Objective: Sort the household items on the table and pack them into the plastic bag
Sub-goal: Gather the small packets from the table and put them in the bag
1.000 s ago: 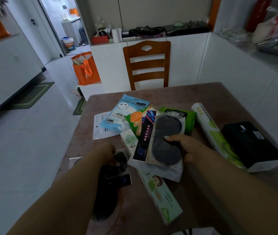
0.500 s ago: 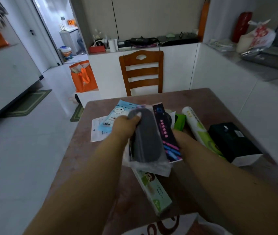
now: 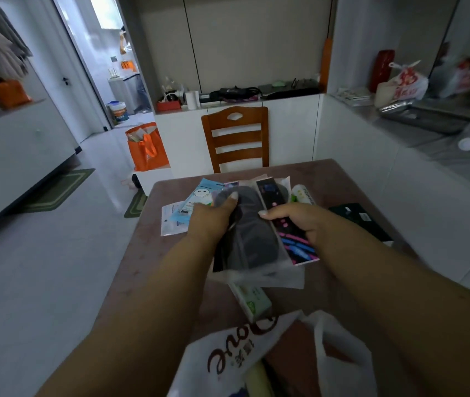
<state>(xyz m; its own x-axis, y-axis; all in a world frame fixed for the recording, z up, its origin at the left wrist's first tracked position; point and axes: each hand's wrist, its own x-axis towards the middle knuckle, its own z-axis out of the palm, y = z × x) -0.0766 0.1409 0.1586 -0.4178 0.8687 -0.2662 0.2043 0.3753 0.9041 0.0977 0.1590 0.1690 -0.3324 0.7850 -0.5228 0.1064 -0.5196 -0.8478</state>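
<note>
I hold a clear packet with a dark eye mask (image 3: 252, 239) and a colourful card above the brown table (image 3: 342, 179). My left hand (image 3: 213, 222) grips the packet's left side, thumb on top. On the card side my right hand (image 3: 299, 222) pinches it. A white plastic bag (image 3: 256, 353) with brown lettering lies open at the near edge below my arms, some items inside. Under the packet a long white-green box (image 3: 252, 300) lies on the table. A blue packet with a smiley (image 3: 198, 203) sits at the far left.
A white-green roll (image 3: 302, 194) and a black box (image 3: 362, 222) lie on the table's right half. A wooden chair (image 3: 235, 138) stands at the far edge. An orange bag (image 3: 146, 149) sits on the floor at left. White counters run along the right.
The eye mask packet has been lifted off the pile. My left hand left the black item and took the packet's left side. The view tilted so the white bag shows.
</note>
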